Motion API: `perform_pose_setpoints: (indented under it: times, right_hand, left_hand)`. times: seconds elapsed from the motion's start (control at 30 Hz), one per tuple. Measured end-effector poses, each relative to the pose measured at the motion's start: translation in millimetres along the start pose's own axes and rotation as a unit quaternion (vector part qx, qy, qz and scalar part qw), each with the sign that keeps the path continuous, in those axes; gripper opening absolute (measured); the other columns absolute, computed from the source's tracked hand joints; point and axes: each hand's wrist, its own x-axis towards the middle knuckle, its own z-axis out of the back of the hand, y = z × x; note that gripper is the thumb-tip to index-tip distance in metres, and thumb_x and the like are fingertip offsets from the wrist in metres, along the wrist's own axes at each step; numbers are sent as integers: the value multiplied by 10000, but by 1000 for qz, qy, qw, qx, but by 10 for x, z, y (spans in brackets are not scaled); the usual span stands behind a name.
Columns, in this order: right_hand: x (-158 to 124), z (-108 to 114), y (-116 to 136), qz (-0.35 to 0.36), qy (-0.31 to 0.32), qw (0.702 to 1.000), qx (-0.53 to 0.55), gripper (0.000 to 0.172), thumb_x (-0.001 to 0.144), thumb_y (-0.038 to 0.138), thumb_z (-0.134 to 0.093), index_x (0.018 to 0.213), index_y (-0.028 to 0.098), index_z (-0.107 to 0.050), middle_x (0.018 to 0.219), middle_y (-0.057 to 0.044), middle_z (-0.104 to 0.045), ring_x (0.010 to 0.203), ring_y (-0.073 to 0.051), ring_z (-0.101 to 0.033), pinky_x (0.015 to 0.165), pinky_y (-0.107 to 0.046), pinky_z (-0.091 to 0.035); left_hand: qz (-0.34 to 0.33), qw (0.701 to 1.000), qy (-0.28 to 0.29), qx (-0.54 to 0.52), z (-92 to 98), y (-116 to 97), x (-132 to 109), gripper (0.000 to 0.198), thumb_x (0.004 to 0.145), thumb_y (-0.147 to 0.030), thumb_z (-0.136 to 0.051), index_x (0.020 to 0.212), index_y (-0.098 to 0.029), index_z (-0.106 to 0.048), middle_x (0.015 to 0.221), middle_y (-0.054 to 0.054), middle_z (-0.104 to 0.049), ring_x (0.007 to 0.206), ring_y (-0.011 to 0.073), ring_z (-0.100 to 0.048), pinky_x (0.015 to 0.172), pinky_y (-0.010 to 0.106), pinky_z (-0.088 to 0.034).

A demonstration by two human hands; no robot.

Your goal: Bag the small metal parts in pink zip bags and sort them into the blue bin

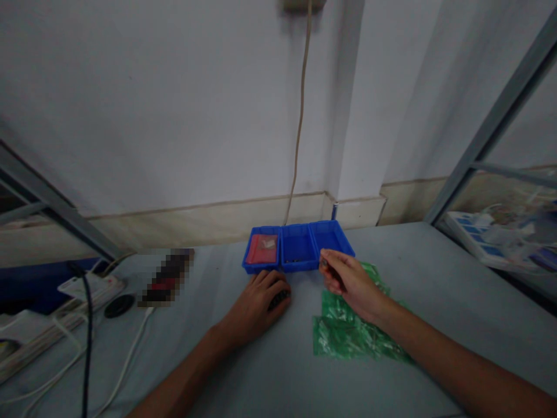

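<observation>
My left hand (265, 299) rests on the table just in front of the left blue tray (249, 268). Its fingers are curled over something dark and grainy, mostly hidden by the hand. My right hand (348, 281) is raised by the front of the right blue tray (333, 235). Thumb and fingers pinch a small metallic piece (324, 263), too tiny to name. Between these trays sits the middle blue tray (298, 241), with a few small bits along its front. Green plastic bags (343, 337) lie under and beside my right forearm.
A red packet (263, 249) with a small clear bag lies in the left tray. Left on the table (261, 377) are a pixelated phone-like object (167, 281), a black ring (119, 306), a power strip (104, 293) and cables. A rack with plastic-wrapped goods (505, 232) stands right.
</observation>
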Motion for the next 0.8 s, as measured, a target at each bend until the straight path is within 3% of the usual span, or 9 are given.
perform_pose_setpoints:
  times: [0.13, 0.37, 0.63, 0.8]
  right_hand:
    - [42, 40, 4, -45, 15, 996, 69, 556, 835, 610, -846, 665, 200, -511, 524, 106, -378, 407, -35, -242, 397, -210, -178]
    - [72, 73, 6, -51, 0, 995, 86, 583, 819, 623, -856, 658, 218, -470, 521, 119, -334, 425, -43, -181, 389, -216, -161]
    - [28, 13, -18, 38, -34, 999, -7, 455, 858, 613, -819, 858, 201, -625, 721, 47, -598, 460, -53, -389, 412, -197, -282]
    - [28, 27, -40, 98, -14, 989, -110, 353, 887, 539, -806, 947, 229, -647, 706, 42, -616, 531, -122, -500, 477, -244, -403]
  left_hand:
    - [1, 1000, -1, 1, 9, -6, -4, 108, 1061, -269, -621, 1146, -238, -680, 1216, 71, -665, 1087, 267, -583, 978, 451, -503]
    - [-1, 1000, -3, -3, 23, -17, -8, 96, 1059, -253, -622, 1138, -242, -677, 1209, 66, -670, 1076, 260, -585, 971, 442, -502]
    - [4, 1000, -2, -3, 15, -17, 0, 89, 1046, -246, -642, 1129, -243, -674, 1206, 61, -670, 1086, 261, -589, 975, 434, -497]
    - [1, 1000, -1, -6, 13, -5, -10, 89, 1048, -242, -644, 1134, -242, -666, 1209, 63, -665, 1085, 264, -581, 977, 440, -495]
